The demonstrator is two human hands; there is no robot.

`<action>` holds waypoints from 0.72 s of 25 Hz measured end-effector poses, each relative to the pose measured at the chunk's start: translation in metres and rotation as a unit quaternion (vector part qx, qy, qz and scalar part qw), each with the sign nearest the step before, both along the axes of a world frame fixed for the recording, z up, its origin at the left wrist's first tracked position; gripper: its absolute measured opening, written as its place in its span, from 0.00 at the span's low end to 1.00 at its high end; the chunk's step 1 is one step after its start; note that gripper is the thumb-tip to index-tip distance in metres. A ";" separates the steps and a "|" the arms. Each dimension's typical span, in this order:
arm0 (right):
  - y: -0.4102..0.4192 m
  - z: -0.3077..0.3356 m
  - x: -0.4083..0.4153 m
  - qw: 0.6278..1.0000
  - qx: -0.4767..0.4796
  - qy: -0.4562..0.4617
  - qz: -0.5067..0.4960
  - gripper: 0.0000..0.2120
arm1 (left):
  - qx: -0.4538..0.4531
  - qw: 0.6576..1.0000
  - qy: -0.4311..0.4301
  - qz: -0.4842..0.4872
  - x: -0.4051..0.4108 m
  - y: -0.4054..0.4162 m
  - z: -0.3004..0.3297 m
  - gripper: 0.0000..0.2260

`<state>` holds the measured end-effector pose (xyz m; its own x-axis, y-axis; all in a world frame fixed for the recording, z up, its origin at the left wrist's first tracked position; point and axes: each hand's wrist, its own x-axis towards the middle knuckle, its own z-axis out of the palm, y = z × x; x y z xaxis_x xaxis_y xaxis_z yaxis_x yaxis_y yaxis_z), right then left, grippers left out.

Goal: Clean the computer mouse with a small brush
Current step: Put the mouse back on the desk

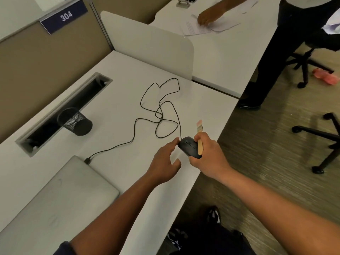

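A black wired computer mouse (188, 147) is near the right edge of the white desk (119, 100). My right hand (209, 155) grips it from the right side and also holds a small wooden-handled brush (199, 134), bristles pointing up and away. My left hand (164, 162) hovers just left of the mouse with fingers spread, fingertips almost touching its front. The mouse's black cable (160, 107) loops over the desk and runs to a plug at the closed grey laptop (58, 201).
A black mesh pen cup (75, 121) lies on its side by a cable slot (64, 111). A white divider (150, 43) stands behind. Another person (287, 43) handles papers at the far desk. Office chair bases (325, 137) stand on the carpet to the right.
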<state>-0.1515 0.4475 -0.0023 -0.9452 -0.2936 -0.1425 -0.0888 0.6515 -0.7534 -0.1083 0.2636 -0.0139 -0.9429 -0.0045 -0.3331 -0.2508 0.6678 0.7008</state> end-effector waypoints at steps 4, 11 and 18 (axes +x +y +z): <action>-0.015 -0.018 -0.018 1.000 0.000 -0.001 0.031 0.28 | -0.027 0.999 -0.022 0.013 -0.013 -0.017 -0.011 0.33; -0.034 -0.042 -0.062 0.997 -0.007 0.007 0.082 0.26 | -0.077 0.995 -0.045 0.037 -0.046 -0.029 -0.020 0.32; -0.058 -0.062 -0.113 0.992 -0.021 0.045 0.114 0.29 | -0.094 0.991 -0.044 0.080 -0.089 -0.043 -0.026 0.33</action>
